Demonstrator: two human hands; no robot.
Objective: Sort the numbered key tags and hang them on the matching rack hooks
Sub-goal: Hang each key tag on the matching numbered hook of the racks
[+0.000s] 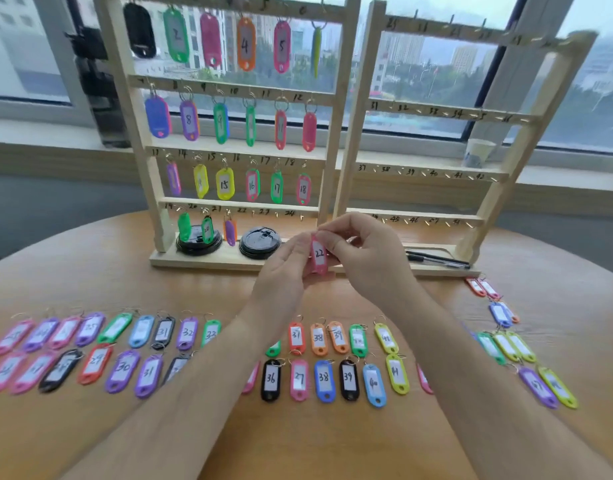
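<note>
A pink key tag marked 22 (319, 255) is held upright in front of the rack base. My left hand (284, 271) grips its lower left side. My right hand (364, 251) pinches its top end. The left wooden rack (229, 147) carries tags on hooks 1 to 21; hooks 22, 23 and 24 on its bottom row are bare. The right wooden rack (436, 168), numbered from 25 up, carries no tags. Two rows of numbered tags (319, 358) lie on the table near me, partly hidden by my forearms.
Two black lids (260, 242) sit on the left rack's base. Two pens (436, 259) lie on the right rack's base. A small group of tags (506, 334) lies at the right of the round wooden table (332, 445). A paper cup (478, 152) stands on the windowsill.
</note>
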